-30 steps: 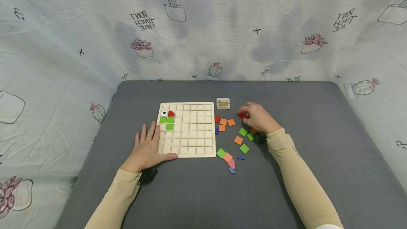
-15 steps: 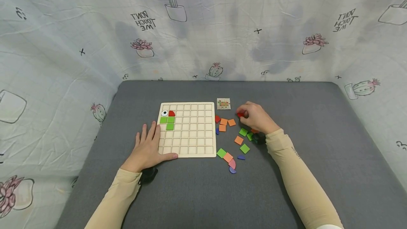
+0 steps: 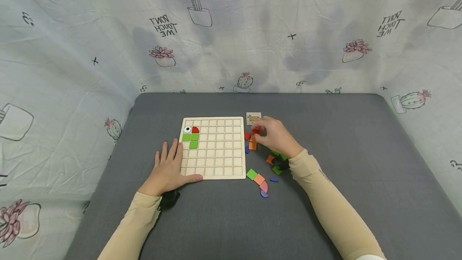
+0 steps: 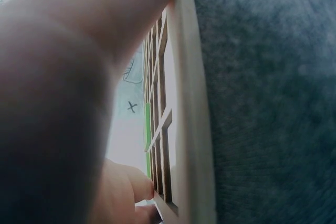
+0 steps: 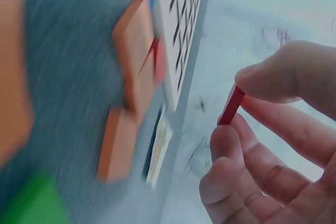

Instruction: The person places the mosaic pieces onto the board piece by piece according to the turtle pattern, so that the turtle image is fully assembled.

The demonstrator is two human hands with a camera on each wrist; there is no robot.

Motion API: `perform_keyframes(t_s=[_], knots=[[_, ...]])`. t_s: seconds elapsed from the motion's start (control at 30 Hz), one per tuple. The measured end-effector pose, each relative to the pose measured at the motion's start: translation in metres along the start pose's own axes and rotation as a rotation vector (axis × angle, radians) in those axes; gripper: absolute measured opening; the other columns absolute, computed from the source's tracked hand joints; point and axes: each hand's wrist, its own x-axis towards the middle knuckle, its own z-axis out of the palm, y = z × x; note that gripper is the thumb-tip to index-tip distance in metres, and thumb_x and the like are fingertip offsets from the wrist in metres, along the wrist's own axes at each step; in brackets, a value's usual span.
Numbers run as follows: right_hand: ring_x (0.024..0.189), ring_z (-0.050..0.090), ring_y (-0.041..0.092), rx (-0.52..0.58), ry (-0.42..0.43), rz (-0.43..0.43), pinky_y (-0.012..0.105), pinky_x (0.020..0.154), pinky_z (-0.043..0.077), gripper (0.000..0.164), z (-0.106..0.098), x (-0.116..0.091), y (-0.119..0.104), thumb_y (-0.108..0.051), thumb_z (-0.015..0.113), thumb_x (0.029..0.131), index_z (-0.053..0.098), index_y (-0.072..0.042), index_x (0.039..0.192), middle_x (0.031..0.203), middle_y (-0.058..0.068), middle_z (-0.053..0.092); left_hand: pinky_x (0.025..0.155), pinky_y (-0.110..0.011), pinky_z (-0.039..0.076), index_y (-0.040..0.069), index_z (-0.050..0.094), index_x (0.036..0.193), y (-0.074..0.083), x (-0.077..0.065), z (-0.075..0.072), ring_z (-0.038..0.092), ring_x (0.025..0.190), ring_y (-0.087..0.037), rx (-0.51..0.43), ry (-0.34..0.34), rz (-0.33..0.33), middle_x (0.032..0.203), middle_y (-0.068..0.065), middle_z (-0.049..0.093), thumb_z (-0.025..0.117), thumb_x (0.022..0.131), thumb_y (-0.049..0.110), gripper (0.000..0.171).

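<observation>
My right hand (image 3: 277,133) pinches a small red tile (image 5: 231,106) between thumb and fingertips, above loose tiles right of the board. My left hand (image 3: 167,175) lies with spread fingers along the left side of the wooden grid board (image 3: 220,153), its thumb at the front edge. In the board's upper left sit a white eye tile (image 3: 187,130), a red quarter-round tile (image 3: 195,130) and green square tiles (image 3: 193,145). Just beyond the right hand's fingertips lies a small picture card (image 3: 254,116), partly covered by the hand in the head view.
Orange square tiles (image 3: 252,146) and another red tile (image 3: 247,135) lie beside the board's right edge. Nearer are a green tile (image 3: 251,174), a pink quarter-round (image 3: 264,187) and blue pieces (image 3: 274,179). Further green tiles lie partly under the right wrist. A patterned cloth (image 3: 231,31) hangs behind the grey table.
My right hand has moved left toward the board, carrying the red tile over the orange tiles beside the card. The left hand has stayed at the board's edge.
</observation>
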Motion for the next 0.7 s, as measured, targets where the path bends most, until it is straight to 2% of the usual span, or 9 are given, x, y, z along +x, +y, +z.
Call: perform_keyframes(t_s=[0.23,0.37,0.47,0.7], knots=[[0.085,0.060,0.024,0.005,-0.013,-0.099,0.033,0.072,0.050,0.014,0.016,0.012,-0.029,-0.007,0.071,0.094,0.076,-0.005,0.106,0.098,0.006,0.066,0.119,-0.078,0.005,-0.006,0.009,0.164,0.000,0.001,0.000,-0.002,0.156,-0.058,0.002,-0.009,-0.004,0.172,-0.030,0.003,0.072,0.077,0.080,0.138],[0.088,0.062,0.023,-0.001,-0.018,-0.166,0.033,0.077,0.052,0.012,0.030,0.021,-0.048,-0.006,0.072,0.092,0.076,-0.005,0.103,0.096,0.005,0.068,0.119,-0.078,0.005,-0.006,0.009,0.164,0.001,0.002,0.000,-0.002,0.156,-0.058,0.002,-0.010,-0.011,0.172,-0.029,0.003,0.072,0.077,0.080,0.138],[0.089,0.064,0.020,-0.007,-0.046,-0.178,0.031,0.080,0.054,0.014,0.043,0.028,-0.063,-0.006,0.073,0.092,0.077,-0.005,0.105,0.098,0.005,0.069,0.119,-0.078,0.005,-0.007,0.010,0.164,0.001,0.002,0.001,-0.002,0.156,-0.058,0.001,-0.013,-0.015,0.172,-0.030,0.004,0.072,0.076,0.081,0.139],[0.085,0.059,0.017,-0.018,-0.115,-0.200,0.028,0.078,0.051,0.014,0.069,0.041,-0.094,-0.006,0.074,0.091,0.077,-0.006,0.105,0.099,0.004,0.069,0.119,-0.078,0.005,-0.007,0.011,0.164,0.001,0.002,0.001,-0.002,0.156,-0.059,0.014,-0.014,-0.018,0.172,-0.030,0.004,0.072,0.076,0.080,0.138]])
